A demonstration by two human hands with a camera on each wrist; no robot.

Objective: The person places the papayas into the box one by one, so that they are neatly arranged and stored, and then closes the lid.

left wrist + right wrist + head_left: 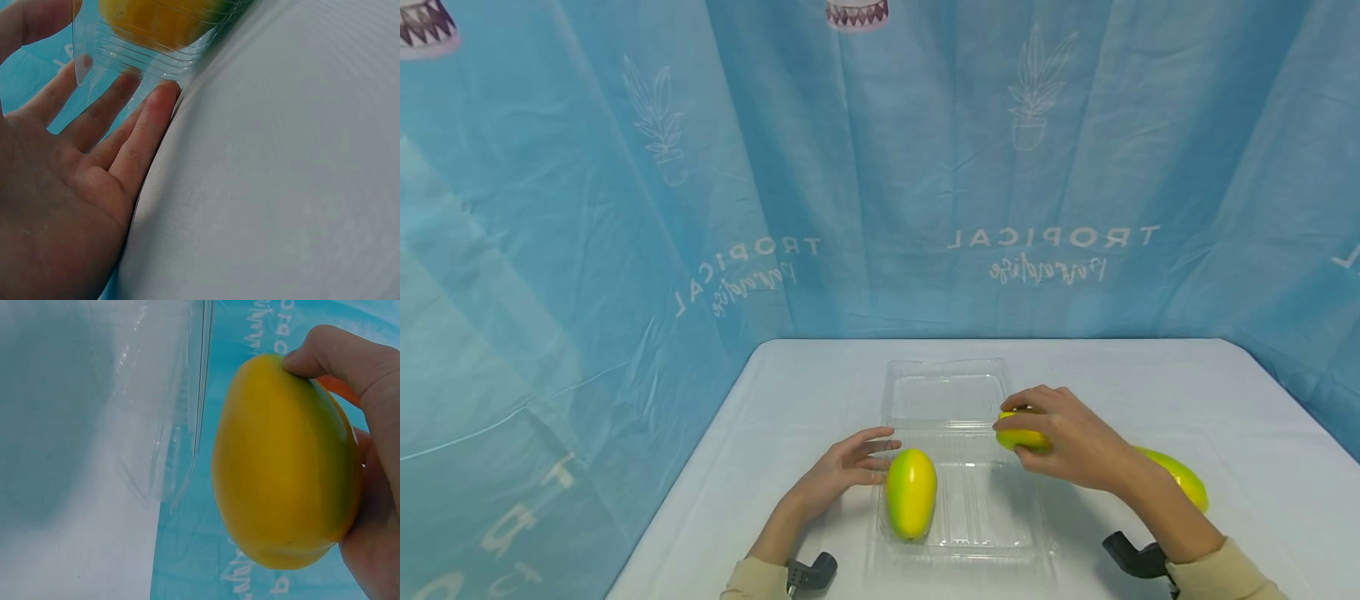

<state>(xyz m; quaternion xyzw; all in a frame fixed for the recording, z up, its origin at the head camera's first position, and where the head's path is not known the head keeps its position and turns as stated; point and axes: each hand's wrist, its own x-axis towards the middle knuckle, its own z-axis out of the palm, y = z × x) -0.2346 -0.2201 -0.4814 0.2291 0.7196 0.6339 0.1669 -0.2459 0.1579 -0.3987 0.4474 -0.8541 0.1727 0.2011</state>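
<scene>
A clear plastic clamshell box (973, 500) lies on the table with its lid (951, 396) folded back, away from me. One yellow-green mango (912, 493) sits lengthwise in the left part of the box. My left hand (842, 471) is at the box's left side, fingers extended; in the left wrist view the fingertips (164, 94) are right at the clear wall. Over the box's far right corner, my right hand (1067, 437) grips a second mango (284, 462), thumb and fingers around it. A third mango (1176, 477) lies right of the box, partly hidden behind my right forearm.
A white cloth covers the table (805, 392). Blue printed curtains (925, 183) hang behind the table and along its sides. Dark wrist mounts (1138, 557) show below both hands, near the sleeve cuffs.
</scene>
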